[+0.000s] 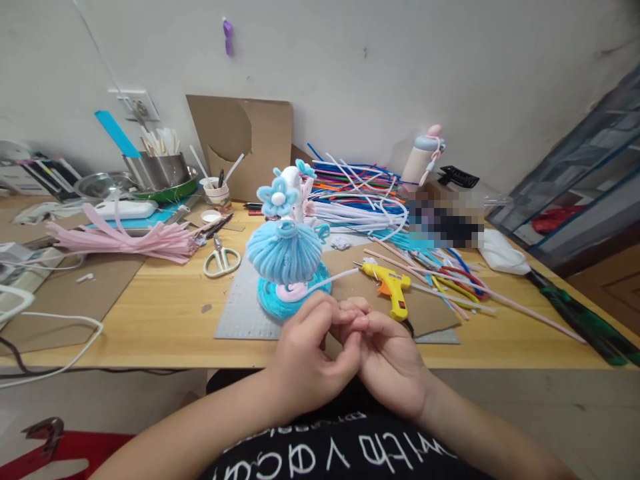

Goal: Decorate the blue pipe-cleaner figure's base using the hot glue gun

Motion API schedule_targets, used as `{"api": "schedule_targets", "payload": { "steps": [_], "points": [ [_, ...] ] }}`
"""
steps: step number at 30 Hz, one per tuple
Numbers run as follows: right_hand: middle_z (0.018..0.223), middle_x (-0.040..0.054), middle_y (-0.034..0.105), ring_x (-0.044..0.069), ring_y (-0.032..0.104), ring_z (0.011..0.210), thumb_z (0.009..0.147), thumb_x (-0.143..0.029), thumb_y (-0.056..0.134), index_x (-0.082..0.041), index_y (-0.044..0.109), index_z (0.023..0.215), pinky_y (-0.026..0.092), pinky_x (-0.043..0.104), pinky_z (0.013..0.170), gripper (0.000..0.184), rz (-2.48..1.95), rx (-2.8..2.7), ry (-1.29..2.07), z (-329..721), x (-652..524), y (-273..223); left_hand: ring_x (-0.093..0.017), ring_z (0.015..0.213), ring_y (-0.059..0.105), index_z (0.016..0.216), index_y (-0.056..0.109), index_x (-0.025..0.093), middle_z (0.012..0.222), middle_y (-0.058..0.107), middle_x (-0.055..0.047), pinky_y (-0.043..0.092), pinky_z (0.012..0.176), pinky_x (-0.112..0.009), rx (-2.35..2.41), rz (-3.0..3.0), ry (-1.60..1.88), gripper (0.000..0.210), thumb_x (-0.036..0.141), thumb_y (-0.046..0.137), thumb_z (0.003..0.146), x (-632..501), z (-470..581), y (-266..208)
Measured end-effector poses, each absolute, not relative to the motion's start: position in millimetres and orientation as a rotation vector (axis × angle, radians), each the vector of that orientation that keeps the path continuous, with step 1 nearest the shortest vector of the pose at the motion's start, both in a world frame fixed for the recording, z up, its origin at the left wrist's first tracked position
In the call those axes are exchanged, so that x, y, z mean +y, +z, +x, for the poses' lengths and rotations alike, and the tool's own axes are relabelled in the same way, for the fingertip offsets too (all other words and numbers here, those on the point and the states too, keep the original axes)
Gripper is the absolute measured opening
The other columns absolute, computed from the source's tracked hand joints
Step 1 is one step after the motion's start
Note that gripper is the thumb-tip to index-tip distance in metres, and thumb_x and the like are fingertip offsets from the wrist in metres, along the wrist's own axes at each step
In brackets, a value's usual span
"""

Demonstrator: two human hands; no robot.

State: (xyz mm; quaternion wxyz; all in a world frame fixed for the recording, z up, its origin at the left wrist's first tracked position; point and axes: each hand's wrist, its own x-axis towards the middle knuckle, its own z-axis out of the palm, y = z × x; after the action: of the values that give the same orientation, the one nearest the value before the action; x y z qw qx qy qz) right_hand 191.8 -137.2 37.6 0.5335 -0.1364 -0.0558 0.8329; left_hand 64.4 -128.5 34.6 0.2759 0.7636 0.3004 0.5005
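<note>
My left hand (pixel 313 353) and my right hand (pixel 393 357) meet just in front of the desk edge, fingertips pressed together. Both are closed; whatever sits between the fingers, if anything, is hidden. Just beyond them stands a figure of blue and white pipe cleaners (pixel 285 250), with a pleated skirt and flowers on top, on a round turquoise base (pixel 273 303). A thin white strip (pixel 333 279) runs from the base toward a yellow hot glue gun (pixel 390 287), which lies on its side to the right of the figure, with a glue stick in its back.
A grey cutting mat (pixel 237 313) and cardboard (pixel 435 313) lie under the work. White-handled scissors (pixel 221 260) and pink pipe cleaners (pixel 125 237) are at left. Coloured pipe cleaners (pixel 350 187) pile up behind, near a bottle (pixel 423 157). Green-handled pliers (pixel 580 320) lie at right.
</note>
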Motion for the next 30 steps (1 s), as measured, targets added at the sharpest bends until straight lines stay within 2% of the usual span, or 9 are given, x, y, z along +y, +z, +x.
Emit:
{"api": "schedule_targets", "payload": {
  "steps": [6, 15, 24, 30],
  "points": [
    [0.07, -0.0054, 0.046, 0.002, 0.055, 0.07, 0.059, 0.0, 0.058, -0.021, 0.037, 0.065, 0.05, 0.007, 0.073, 0.03, -0.375, -0.076, 1.987, 192.9, -139.1, 36.1, -0.011, 0.07, 0.049, 0.077, 0.05, 0.018, 0.073, 0.049, 0.001, 0.04, 0.063, -0.023, 0.822, 2.065, 1.384, 0.014, 0.007, 0.06, 0.077, -126.7, 67.3, 31.1],
    [0.07, -0.0053, 0.047, 0.003, 0.055, 0.07, 0.061, -0.005, 0.058, -0.02, 0.037, 0.063, 0.05, 0.01, 0.078, 0.026, -0.395, -0.167, 1.979, 193.9, -137.5, 32.5, -0.01, 0.068, 0.049, 0.072, 0.052, 0.016, 0.07, 0.05, 0.001, 0.04, 0.062, -0.023, 0.781, 2.049, 1.36, 0.013, 0.01, 0.056, 0.083, -124.8, 66.0, 34.6],
    [0.071, -0.0054, 0.049, 0.001, 0.056, 0.071, 0.06, 0.0, 0.059, -0.02, 0.04, 0.064, 0.049, 0.005, 0.075, 0.028, -0.325, -0.078, 2.005, 194.6, -138.2, 31.8, -0.012, 0.072, 0.047, 0.084, 0.049, 0.019, 0.076, 0.048, 0.001, 0.038, 0.064, -0.025, 0.741, 1.996, 1.398, 0.015, 0.007, 0.057, 0.08, -125.8, 70.0, 27.7],
    [0.071, -0.0053, 0.051, 0.002, 0.057, 0.071, 0.06, 0.0, 0.058, -0.02, 0.041, 0.065, 0.052, 0.007, 0.074, 0.027, -0.31, -0.049, 2.013, 194.5, -137.9, 31.8, -0.013, 0.073, 0.046, 0.09, 0.05, 0.019, 0.079, 0.049, 0.0, 0.037, 0.064, -0.026, 0.697, 1.988, 1.382, 0.017, 0.007, 0.055, 0.079, -127.4, 68.6, 28.0]
  ]
}}
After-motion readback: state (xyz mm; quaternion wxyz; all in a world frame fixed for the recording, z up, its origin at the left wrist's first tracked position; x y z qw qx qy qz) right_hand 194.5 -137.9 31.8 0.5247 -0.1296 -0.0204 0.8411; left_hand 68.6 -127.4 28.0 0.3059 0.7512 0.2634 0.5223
